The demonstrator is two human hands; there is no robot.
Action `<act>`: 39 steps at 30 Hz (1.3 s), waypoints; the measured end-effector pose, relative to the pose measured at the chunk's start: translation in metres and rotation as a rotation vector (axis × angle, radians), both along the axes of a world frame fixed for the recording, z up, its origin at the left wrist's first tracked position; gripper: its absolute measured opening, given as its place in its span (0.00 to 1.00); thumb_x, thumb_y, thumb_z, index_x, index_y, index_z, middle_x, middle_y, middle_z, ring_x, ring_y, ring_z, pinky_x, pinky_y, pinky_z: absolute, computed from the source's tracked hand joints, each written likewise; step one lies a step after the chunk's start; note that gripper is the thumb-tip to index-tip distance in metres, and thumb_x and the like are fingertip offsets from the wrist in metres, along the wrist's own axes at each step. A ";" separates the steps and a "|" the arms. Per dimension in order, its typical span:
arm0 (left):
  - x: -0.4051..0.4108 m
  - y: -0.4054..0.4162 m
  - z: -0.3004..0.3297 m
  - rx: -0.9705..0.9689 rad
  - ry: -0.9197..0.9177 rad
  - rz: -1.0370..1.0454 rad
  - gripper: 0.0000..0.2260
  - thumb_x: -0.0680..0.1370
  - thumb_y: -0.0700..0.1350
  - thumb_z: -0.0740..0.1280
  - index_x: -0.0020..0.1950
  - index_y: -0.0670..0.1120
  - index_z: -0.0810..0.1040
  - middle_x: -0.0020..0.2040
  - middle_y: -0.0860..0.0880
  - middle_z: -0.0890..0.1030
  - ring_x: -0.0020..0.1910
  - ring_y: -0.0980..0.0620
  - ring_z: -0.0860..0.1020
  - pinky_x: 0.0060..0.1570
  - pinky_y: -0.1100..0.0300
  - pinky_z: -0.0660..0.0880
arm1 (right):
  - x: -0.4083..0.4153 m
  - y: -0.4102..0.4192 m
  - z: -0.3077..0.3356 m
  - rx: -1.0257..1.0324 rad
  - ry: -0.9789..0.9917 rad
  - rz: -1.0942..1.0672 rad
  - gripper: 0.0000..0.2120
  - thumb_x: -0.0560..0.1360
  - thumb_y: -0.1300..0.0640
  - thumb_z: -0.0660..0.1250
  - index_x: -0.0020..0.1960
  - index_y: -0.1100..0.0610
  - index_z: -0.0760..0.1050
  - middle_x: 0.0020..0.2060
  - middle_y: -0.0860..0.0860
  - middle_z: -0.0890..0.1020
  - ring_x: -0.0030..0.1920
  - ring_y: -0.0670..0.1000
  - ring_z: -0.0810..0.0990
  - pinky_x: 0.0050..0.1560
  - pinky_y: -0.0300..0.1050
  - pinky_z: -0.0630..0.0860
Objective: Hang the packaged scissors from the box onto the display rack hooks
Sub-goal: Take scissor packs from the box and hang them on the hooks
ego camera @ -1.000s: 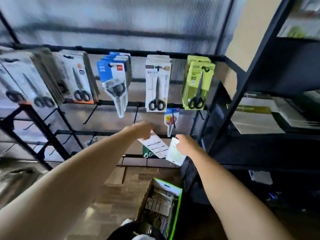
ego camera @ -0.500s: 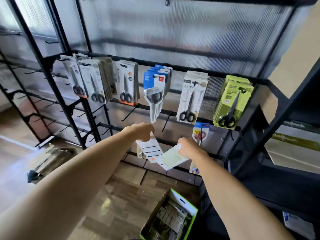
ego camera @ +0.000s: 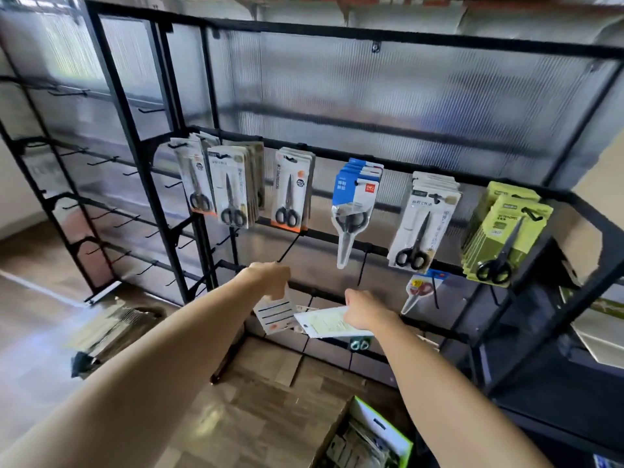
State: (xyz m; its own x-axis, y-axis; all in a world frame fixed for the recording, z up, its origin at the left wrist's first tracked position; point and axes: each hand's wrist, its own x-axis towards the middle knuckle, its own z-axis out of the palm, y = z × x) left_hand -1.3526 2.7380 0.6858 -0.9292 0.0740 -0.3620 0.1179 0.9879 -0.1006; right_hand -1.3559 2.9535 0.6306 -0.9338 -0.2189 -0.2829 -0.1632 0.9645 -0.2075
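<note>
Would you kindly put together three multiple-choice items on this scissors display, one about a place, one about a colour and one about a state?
1. Where does the box of packs sit?
A. on the floor below the rack
B. on the top rail
C. in the person's left hand

2. What colour are the packs farthest right on the upper row?
A. blue
B. green
C. orange

3. What is the right hand doing?
A. hanging empty
B. pressing flat on the floor
C. holding a pack

Answers:
1. A: the box stands open on the floor by the foot of the rack.
2. B: the green packs hang at the right end, beyond the white packs.
3. C: its fingers grip a pale pack held nearly flat, beside the white pack in the left hand.
</note>
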 end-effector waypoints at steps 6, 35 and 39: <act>-0.010 -0.016 0.013 -0.053 0.042 -0.056 0.18 0.76 0.39 0.61 0.66 0.45 0.71 0.62 0.47 0.76 0.57 0.44 0.77 0.46 0.56 0.74 | -0.002 -0.014 0.002 -0.195 0.032 -0.192 0.14 0.75 0.66 0.55 0.57 0.57 0.72 0.52 0.57 0.76 0.47 0.58 0.75 0.41 0.46 0.70; -0.024 0.207 0.081 0.144 0.270 -0.697 0.21 0.77 0.36 0.61 0.70 0.44 0.70 0.62 0.45 0.77 0.56 0.46 0.78 0.40 0.58 0.72 | 0.084 0.130 0.048 -1.240 -0.051 -0.873 0.20 0.68 0.59 0.65 0.59 0.54 0.73 0.61 0.63 0.77 0.57 0.66 0.79 0.47 0.58 0.81; -0.026 0.208 0.083 0.154 0.265 -0.688 0.23 0.76 0.36 0.61 0.71 0.46 0.69 0.65 0.45 0.75 0.58 0.45 0.77 0.45 0.56 0.76 | 0.081 0.129 0.052 -1.320 -0.096 -0.848 0.21 0.72 0.49 0.70 0.61 0.56 0.74 0.58 0.64 0.79 0.48 0.61 0.83 0.43 0.51 0.77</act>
State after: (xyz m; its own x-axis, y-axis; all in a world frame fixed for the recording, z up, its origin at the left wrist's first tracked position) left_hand -1.3783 2.9462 0.7683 -0.7095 0.7011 -0.0709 0.7047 0.7052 -0.0784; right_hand -1.2745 3.0820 0.6831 -0.8985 0.2088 -0.3862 0.3736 -0.0986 -0.9223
